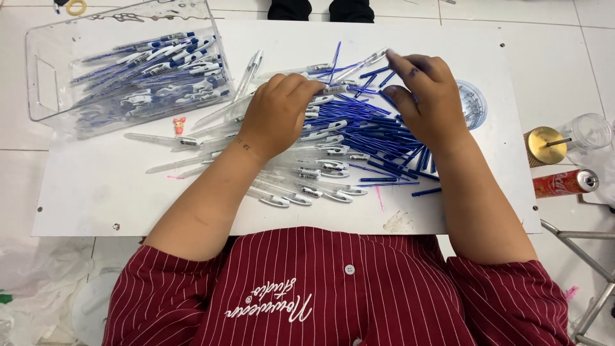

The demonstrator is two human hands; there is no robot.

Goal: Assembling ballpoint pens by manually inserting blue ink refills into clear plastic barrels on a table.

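A white board [96, 192] lies on the floor before me. On it spreads a heap of clear pen barrels [307, 179] and blue ink refills [378, 138]. My left hand [278, 112] rests curled on the pile, its fingers pinching a clear barrel near the middle. My right hand [426, 99] hovers over the blue refills with thumb and forefinger pinched on the tip of a pen piece that points up and left. A clear plastic bin [48, 77] at the upper left holds many assembled blue-and-white pens [160, 70].
A small pink figure [179, 124] lies below the bin. A round clear lid [475, 106] sits by my right hand. On the tiled floor to the right are a gold-lidded cup [544, 146], a clear cup [589, 131] and a red can [565, 183]. A metal frame [589, 269] stands at lower right.
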